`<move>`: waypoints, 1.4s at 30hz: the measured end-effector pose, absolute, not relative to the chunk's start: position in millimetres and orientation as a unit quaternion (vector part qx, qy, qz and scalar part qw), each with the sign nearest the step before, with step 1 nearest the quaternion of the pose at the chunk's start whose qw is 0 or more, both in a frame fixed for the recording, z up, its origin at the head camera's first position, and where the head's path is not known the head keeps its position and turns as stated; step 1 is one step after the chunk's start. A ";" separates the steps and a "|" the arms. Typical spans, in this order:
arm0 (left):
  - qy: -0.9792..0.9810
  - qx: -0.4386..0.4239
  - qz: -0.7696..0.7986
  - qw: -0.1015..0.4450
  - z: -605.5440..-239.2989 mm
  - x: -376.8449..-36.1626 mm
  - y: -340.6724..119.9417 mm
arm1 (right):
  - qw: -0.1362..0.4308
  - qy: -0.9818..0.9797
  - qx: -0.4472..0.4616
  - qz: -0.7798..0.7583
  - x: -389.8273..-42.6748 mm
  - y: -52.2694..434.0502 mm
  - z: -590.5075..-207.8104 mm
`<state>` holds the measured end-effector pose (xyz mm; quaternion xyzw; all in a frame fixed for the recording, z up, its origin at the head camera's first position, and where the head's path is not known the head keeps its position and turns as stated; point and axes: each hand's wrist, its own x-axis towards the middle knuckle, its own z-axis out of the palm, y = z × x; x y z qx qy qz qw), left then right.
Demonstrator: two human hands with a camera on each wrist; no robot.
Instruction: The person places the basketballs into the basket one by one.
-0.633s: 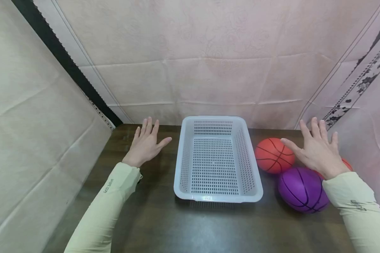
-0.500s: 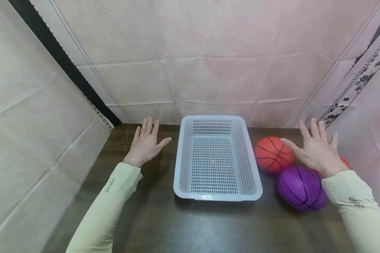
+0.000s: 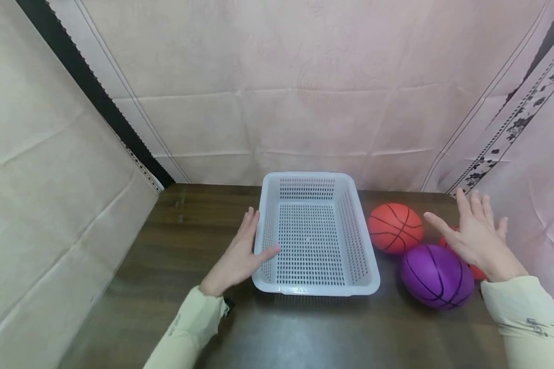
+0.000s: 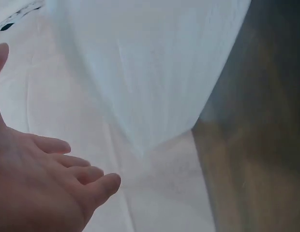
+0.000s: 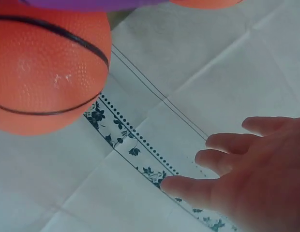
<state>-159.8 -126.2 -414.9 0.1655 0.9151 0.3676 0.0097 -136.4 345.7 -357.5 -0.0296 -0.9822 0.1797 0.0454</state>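
A white perforated plastic basket (image 3: 264, 279) stands on the dark wooden table. My left hand (image 3: 237, 259) is at its left side, fingers straight and thumb overlapping the rim in the head view. To the basket's right sit an orange-red toy basketball (image 3: 395, 228) and, nearer me, a purple one (image 3: 436, 277). Another orange ball (image 3: 477, 272) is partly hidden behind the purple ball and my right hand (image 3: 482, 241). That hand is spread over this ball, holding nothing. In the right wrist view, an orange ball (image 5: 48, 72) appears beyond the extended fingers (image 5: 188, 189).
Pale cloth (image 3: 277, 118) hangs behind the table, with more cloth at the left (image 3: 51, 205) and right (image 3: 535, 195) sides. A floral border (image 3: 517, 125) runs down the right corner. Dark table surface (image 3: 304, 333) extends in front of the basket.
My left hand has moved right and toward me, up to the basket's left side. My right hand has shifted right and slightly nearer, showing more of the rear orange ball.
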 end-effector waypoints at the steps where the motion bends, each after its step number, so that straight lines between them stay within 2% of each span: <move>1: 0.913 0.168 0.372 0.002 -418.8 -155.0 -123.3 | 0.049 -0.982 -0.030 0.182 -133.5 345.6 -358.7; 5: 0.908 0.167 0.383 -0.017 -431.2 -142.8 -115.2 | 0.064 -0.977 -0.035 0.200 -122.2 344.3 -363.8; 18: 0.906 0.166 0.390 -0.009 -452.2 -140.0 -98.5 | 0.092 -0.966 -0.061 0.233 -90.6 337.1 -391.1; 25: 0.908 0.152 0.390 0.005 -453.1 -136.3 -103.2 | 0.093 -0.966 -0.064 0.232 -86.8 326.7 -407.7; 34: 0.916 0.174 0.360 0.031 -449.0 -135.3 -113.2 | 0.089 -0.961 -0.095 0.245 -84.9 318.9 -425.7; 42: 0.898 0.173 0.404 0.042 -451.7 -136.3 -111.7 | 0.104 -0.958 -0.106 0.246 -84.7 318.1 -432.7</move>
